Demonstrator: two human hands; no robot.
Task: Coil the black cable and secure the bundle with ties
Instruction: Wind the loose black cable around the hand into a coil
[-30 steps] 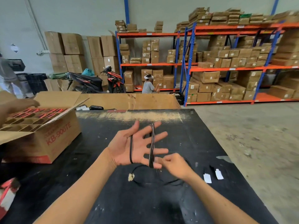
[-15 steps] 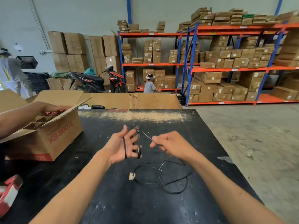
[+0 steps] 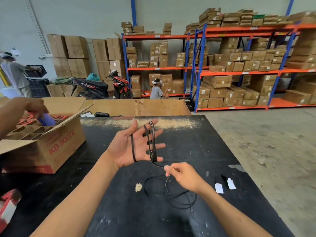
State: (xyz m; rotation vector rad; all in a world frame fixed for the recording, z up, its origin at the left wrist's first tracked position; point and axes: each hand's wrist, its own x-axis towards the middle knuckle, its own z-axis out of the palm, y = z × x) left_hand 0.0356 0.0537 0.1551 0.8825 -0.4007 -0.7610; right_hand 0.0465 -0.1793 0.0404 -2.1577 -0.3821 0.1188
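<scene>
My left hand (image 3: 135, 146) is held up over the black table (image 3: 119, 211), palm towards me and fingers spread. The thin black cable (image 3: 152, 142) is wound in several turns around those fingers, with one strand crossing near the thumb. My right hand (image 3: 183, 176) is lower and to the right, pinching the cable's free run just below the left hand's little finger. The rest of the cable (image 3: 172, 194) lies in loose loops on the table under my right hand. Two short black ties with white tags (image 3: 224, 184) lie on the table to the right.
An open cardboard box (image 3: 51, 147) marked KB-9007E stands at the left; another person's hand (image 3: 36, 106) reaches into it, holding a purple object. A red and white item (image 3: 8, 204) lies at the near left edge. The table's right edge drops to concrete floor. Shelving with boxes stands behind.
My right hand has swung from above the table down and to the right, laying another turn over my left fingers. My left hand has spread wider. The other person's hand has lifted a purple object.
</scene>
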